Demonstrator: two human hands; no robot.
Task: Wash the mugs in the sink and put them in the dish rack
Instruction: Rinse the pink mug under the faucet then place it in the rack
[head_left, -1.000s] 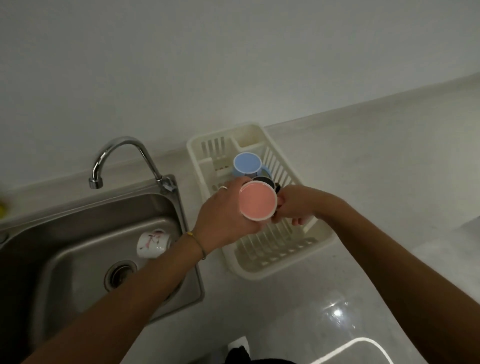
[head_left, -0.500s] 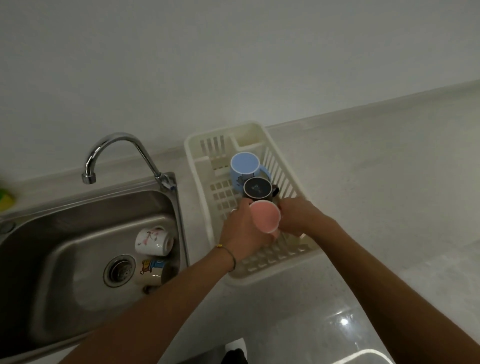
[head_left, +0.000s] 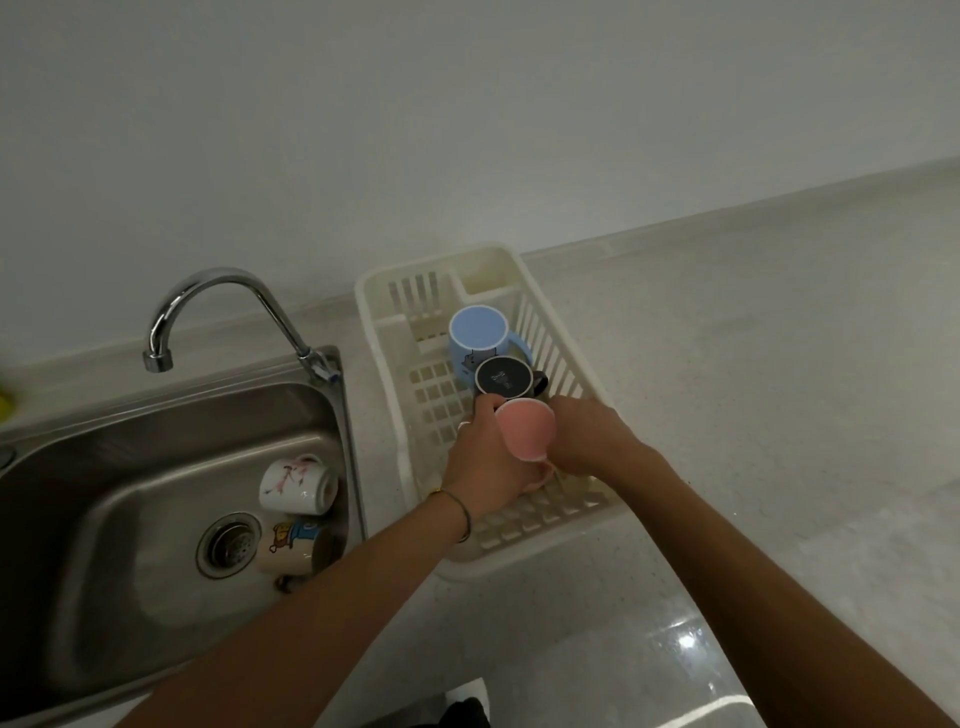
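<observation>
Both hands, left hand and right hand, grasp an upturned pink mug inside the cream dish rack, just behind a black mug and blue mug. Left of the rack, two printed mugs lie in the steel sink, set into a pale speckled worktop.

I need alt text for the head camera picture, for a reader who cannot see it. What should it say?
Two hands, left hand and right hand, hold an upside-down pink mug over a white dish rack, next to a black mug and a blue mug, both upside down. Two patterned mugs, white and beige, lie in the steel sink under the faucet.
</observation>
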